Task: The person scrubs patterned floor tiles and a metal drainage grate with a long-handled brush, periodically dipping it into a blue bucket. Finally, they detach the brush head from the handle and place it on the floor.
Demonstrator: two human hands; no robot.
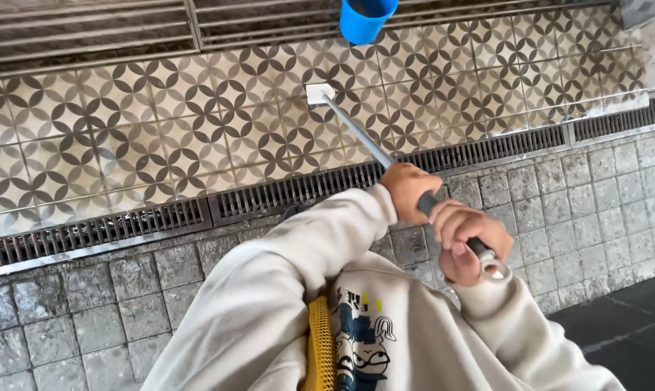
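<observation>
The patterned tile floor (161, 123) fills the upper half of the view, dark petal shapes on pale squares, and below it lies a band of grey stone paving (559, 195). A long metal drain grate (284, 192) runs between the two, slanting up toward the right. Along the top edge are ridged metal slats (89, 29).

The person wears a cream sweatshirt (269, 304) with a printed cartoon figure on the chest, and a yellow woven strap (320, 347) hangs down its front.

The long-handled tool (371, 148) lies on a diagonal — its long axis runs from the lower right, near the person's chest, up and to the left. Its small white flat head (319, 94) points away from the person and rests on the patterned tiles, beyond the grate. The shaft is pale grey metal, turning dark at the handle end, which finishes in a metal ring (495, 269).

The left hand (408, 190) is closed round the shaft further up, toward the head. The right hand (466, 239) is wrapped round the dark handle just above the ring — both grips are clamped on the tool, the two hands nearly touching.

A blue plastic bucket (365, 20) sits at the top edge, partly cut off, beyond the tool's head and apart from it.
</observation>
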